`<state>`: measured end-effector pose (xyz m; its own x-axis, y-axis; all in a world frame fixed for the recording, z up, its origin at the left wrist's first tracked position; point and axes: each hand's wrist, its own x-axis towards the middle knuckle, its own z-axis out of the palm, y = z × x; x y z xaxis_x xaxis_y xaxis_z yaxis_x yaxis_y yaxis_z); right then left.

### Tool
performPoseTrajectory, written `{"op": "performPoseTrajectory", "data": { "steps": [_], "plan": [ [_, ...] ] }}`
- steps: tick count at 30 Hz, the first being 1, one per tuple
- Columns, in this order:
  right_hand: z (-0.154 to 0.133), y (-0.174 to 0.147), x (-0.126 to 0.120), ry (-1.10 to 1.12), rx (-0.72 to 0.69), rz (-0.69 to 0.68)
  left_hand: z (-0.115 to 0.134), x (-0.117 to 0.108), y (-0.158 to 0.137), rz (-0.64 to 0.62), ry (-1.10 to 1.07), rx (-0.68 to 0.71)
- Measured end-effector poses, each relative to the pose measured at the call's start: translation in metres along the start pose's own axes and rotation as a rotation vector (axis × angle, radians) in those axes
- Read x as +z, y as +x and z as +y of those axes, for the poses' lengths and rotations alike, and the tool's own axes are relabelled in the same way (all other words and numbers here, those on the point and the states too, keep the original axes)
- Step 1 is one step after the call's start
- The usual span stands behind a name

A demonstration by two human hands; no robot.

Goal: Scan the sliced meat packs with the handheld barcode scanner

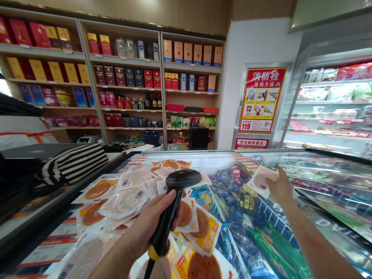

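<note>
Fingers of the left hand (148, 224) wrap a scanner (183, 178); the right hand (281, 188) merely pinches a packet's (258, 182) edge, so it could slip.

Between my left hand (157, 215) and my right hand (281, 186), the air at the centre of the frame lay open above the blue bags (236, 217), so a hand could pass there. The black scanner (165, 223) jutted up from my left grip, blocking the straight way to the packets (124, 201) heaped at centre left. The flat packet (259, 181) in my right fingers narrowed the gap's far side. White wire walls (276, 217) slanted through the lower right, where my right forearm (312, 234) also crossed.
</note>
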<state>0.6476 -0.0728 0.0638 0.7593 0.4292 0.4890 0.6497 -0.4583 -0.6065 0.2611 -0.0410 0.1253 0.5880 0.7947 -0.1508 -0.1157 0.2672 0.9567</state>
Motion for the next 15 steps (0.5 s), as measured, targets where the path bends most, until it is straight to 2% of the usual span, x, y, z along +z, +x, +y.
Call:
{"op": "performPoseTrajectory", "data": {
  "steps": [2, 5, 7, 9, 11, 14, 15],
  "plan": [
    [0.009, 0.003, -0.006, -0.096, 0.044, 0.05, 0.001, -0.004, 0.0, 0.029, 0.011, -0.023],
    [0.01, 0.003, -0.01, -0.207, 0.014, 0.128, 0.002, -0.006, 0.0, 0.036, 0.016, -0.009],
    [0.001, -0.001, -0.009, -0.279, 0.008, 0.188, 0.003, -0.006, 0.0, 0.031, 0.009, 0.004],
    [-0.016, -0.01, -0.005, -0.321, -0.036, 0.149, 0.003, -0.006, 0.0, 0.031, 0.007, -0.001],
    [-0.04, -0.027, 0.0, -0.269, -0.159, -0.082, 0.003, -0.005, 0.001, 0.035, 0.005, -0.01],
    [-0.08, -0.065, 0.008, -0.079, -0.382, -0.614, 0.004, -0.005, 0.0, 0.031, 0.011, -0.018],
    [-0.091, -0.079, 0.01, -0.065, -0.455, -0.735, 0.004, -0.006, 0.0, 0.023, 0.016, -0.02]
  ]
}}
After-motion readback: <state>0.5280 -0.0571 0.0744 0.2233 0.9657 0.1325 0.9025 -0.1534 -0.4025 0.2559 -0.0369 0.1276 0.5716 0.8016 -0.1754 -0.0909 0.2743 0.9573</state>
